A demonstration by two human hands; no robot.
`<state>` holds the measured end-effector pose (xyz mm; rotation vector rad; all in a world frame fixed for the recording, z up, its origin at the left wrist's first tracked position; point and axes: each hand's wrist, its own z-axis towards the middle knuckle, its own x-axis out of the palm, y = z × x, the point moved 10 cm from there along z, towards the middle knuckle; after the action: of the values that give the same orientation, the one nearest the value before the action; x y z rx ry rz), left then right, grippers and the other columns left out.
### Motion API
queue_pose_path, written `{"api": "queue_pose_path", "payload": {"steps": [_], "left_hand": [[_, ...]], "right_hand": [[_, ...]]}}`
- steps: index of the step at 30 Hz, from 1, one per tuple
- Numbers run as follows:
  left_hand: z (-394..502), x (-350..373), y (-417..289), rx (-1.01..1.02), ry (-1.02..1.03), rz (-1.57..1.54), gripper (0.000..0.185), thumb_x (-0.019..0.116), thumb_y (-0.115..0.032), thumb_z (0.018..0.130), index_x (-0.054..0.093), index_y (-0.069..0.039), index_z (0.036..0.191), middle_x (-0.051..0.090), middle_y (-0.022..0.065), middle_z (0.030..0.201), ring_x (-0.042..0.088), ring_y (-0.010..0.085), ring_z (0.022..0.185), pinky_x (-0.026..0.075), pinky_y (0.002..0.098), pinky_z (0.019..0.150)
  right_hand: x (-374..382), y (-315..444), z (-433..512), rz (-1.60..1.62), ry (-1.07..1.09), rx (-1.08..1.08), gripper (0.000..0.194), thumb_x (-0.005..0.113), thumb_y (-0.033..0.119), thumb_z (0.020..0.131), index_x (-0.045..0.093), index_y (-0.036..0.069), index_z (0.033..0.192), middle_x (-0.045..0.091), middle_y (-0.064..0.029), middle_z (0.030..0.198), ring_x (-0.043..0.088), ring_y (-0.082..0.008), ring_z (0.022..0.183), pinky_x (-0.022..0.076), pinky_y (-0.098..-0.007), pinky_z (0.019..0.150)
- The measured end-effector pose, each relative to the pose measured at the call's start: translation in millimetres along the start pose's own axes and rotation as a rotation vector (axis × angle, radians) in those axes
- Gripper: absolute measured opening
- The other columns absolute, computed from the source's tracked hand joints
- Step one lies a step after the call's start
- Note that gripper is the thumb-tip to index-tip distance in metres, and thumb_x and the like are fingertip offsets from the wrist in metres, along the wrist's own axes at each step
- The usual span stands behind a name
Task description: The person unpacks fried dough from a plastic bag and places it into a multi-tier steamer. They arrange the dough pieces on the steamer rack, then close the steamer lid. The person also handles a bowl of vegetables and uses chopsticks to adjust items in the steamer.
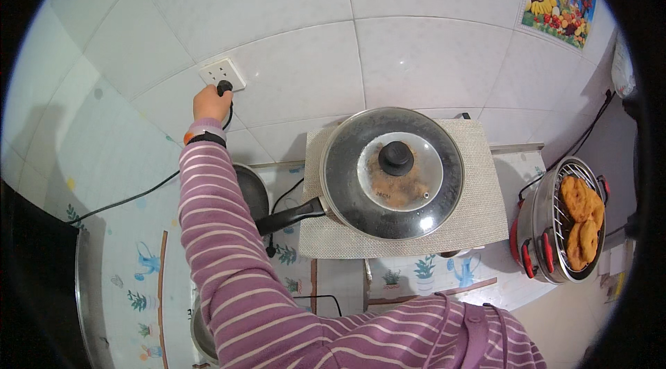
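My left hand (209, 103) grips a black power plug (225, 87) at the lower part of a white wall socket (232, 73). Its cord hangs down behind my wrist. Whether the prongs are fully in is hidden. Right of my arm, a frying pan with a black handle (296, 214) sits on a woven, beige-covered surface (481, 176). A glass lid (341, 176) with a black knob (396, 158) covers it. Brownish food shows blurrily through the lid's middle. My right hand is out of view.
A steel pot (536, 228) with red handles stands at right; golden fried dough pieces (581, 244) lie on its wire rack (559, 226). Another dark pan (251, 192) is partly behind my sleeve. A black cord (130, 197) crosses the patterned countertop cover (119, 260). A black appliance (39, 265) stands at left.
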<state>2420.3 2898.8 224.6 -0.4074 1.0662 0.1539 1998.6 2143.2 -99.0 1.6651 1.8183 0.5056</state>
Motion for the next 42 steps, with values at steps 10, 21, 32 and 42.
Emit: {"api": "queue_pose_path", "payload": {"steps": [10,21,32,42], "left_hand": [[-38.9,-28.4,17.4,-0.053,0.126,-0.266,0.025,0.058,-0.026,0.073,0.053,-0.004,0.062,0.058,0.0079,0.051,0.059,0.0166,0.049,0.047,0.0301,0.051],[-301.7,-77.6,221.4,-0.372,0.199,-0.445,0.019,0.065,-0.008,0.067,0.056,-0.001,0.082,0.058,0.0042,0.065,0.055,0.0106,0.053,0.045,0.0241,0.047],[-446.3,35.1,254.2,-0.391,0.508,0.116,0.026,0.066,-0.013,0.065,0.06,-0.005,0.089,0.064,0.0163,0.087,0.061,0.0321,0.084,0.048,0.0379,0.075],[-413.5,200.2,127.7,-0.601,0.281,-0.618,0.032,0.059,-0.023,0.076,0.063,-0.001,0.099,0.065,0.0179,0.094,0.061,0.0282,0.093,0.047,0.0343,0.081]], "right_hand": [[2.4,-12.2,-3.6,-0.071,0.039,-0.094,0.034,0.057,0.013,0.088,0.049,0.001,0.119,0.061,-0.0067,0.086,0.057,-0.0118,0.077,0.0483,-0.0262,0.072],[33.4,36.0,-19.7,-0.15,0.17,-0.112,0.032,0.053,0.012,0.09,0.049,0.0,0.119,0.061,-0.0077,0.088,0.058,-0.0129,0.079,0.0478,-0.0259,0.073],[57.4,24.5,-15.4,-0.255,0.358,-0.182,0.031,0.054,0.012,0.089,0.05,0.001,0.118,0.062,-0.009,0.09,0.059,-0.0136,0.082,0.0487,-0.0262,0.076],[68.1,20.2,-16.7,-0.242,0.362,-0.219,0.031,0.055,0.01,0.089,0.05,0.001,0.118,0.062,-0.0091,0.09,0.059,-0.0131,0.082,0.0481,-0.0255,0.075]]}}
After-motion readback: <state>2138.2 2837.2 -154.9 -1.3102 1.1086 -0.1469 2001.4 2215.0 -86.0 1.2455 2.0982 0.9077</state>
